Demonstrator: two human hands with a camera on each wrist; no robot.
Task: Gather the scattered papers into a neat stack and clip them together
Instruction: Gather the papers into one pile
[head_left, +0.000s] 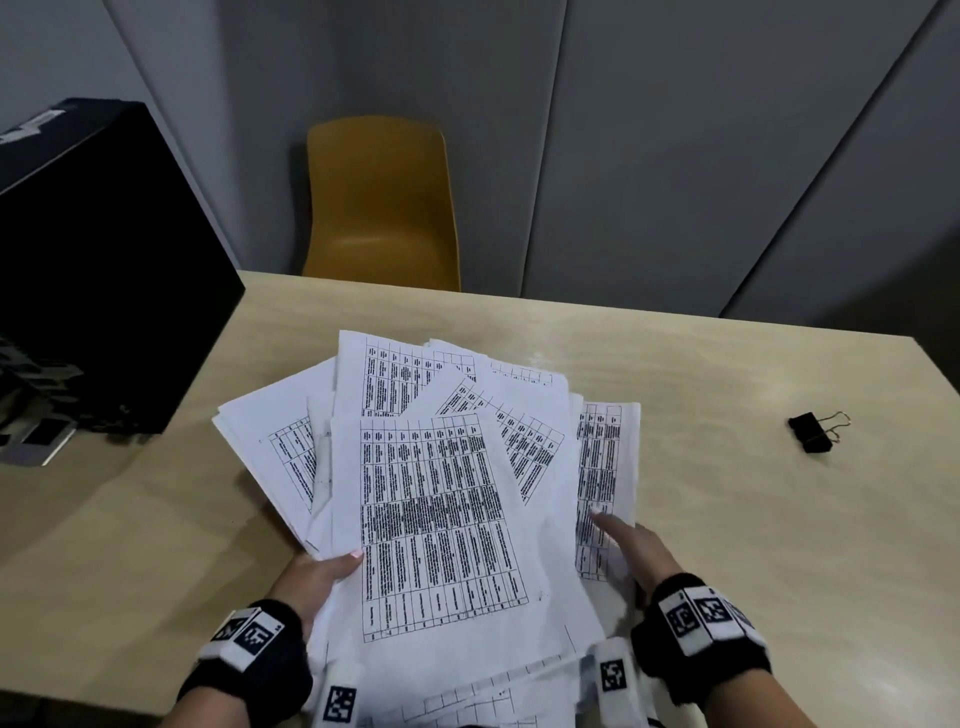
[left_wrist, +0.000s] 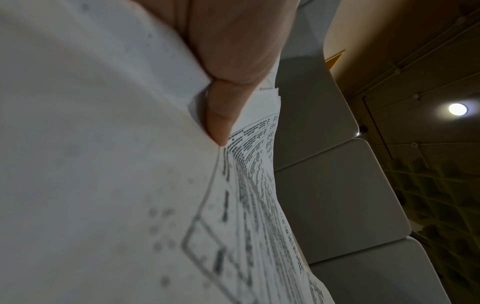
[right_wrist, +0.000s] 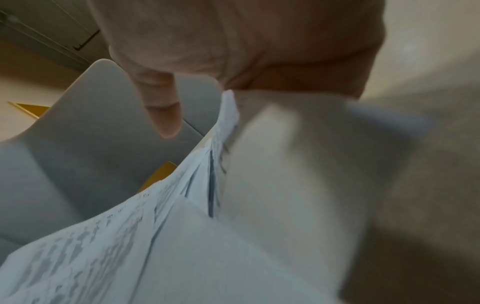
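A loose fan of printed papers (head_left: 436, 499), white sheets with black tables, is held up over the wooden table (head_left: 727, 519), its edges uneven. My left hand (head_left: 332, 566) grips the fan's lower left, thumb on the top sheet and fingers hidden beneath; the left wrist view shows that thumb (left_wrist: 221, 115) pressed on the papers (left_wrist: 103, 164). My right hand (head_left: 628, 540) holds the right edge, thumb lying over a sheet. In the right wrist view the papers (right_wrist: 182, 246) run into the palm and the thumb (right_wrist: 163, 115) stands slightly off them. A black binder clip (head_left: 815, 431) lies on the table at the right, far from both hands.
A black box (head_left: 104, 260) stands on the table's left end, with dark items in front of it. A yellow chair (head_left: 382, 202) sits behind the far table edge, in front of grey wall panels. Bare tabletop lies between the papers and the clip.
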